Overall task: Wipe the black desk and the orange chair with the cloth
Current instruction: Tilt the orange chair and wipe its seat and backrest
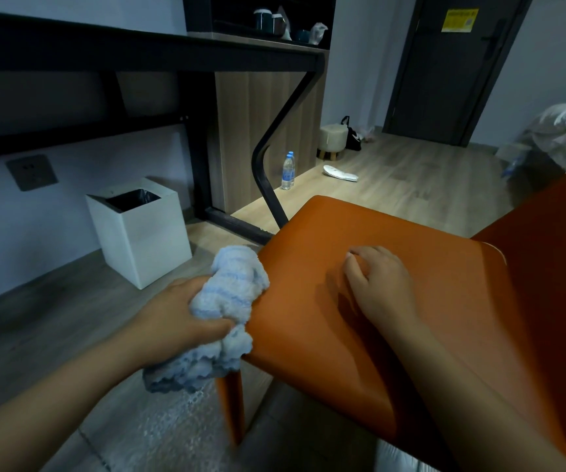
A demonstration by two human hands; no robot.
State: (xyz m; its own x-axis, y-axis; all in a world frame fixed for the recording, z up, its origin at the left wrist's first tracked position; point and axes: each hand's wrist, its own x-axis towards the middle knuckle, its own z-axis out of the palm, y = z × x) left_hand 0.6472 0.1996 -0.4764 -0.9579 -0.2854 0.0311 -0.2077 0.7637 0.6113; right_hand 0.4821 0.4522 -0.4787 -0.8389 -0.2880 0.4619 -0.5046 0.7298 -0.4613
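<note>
While the left hand [176,318] grips the bunched cloth [223,311] against the chair's side edge, the chair-wiping step looks to be in hand.

Left to right: a boxy white bin [138,229] stands on the floor under the black desk [104,46]; the fluffy pale-blue cloth, fingers curled tight round it, touches the smooth, glossy orange chair [359,301]; the right hand [382,284] rests on the seat, fingers loosely bent, holding nothing. Next, I'd judge, the cloth needs drawing across the seat with steady pressure.

chair back [554,267]: cut by right edge | door notice [459,20]: unreadable
</note>
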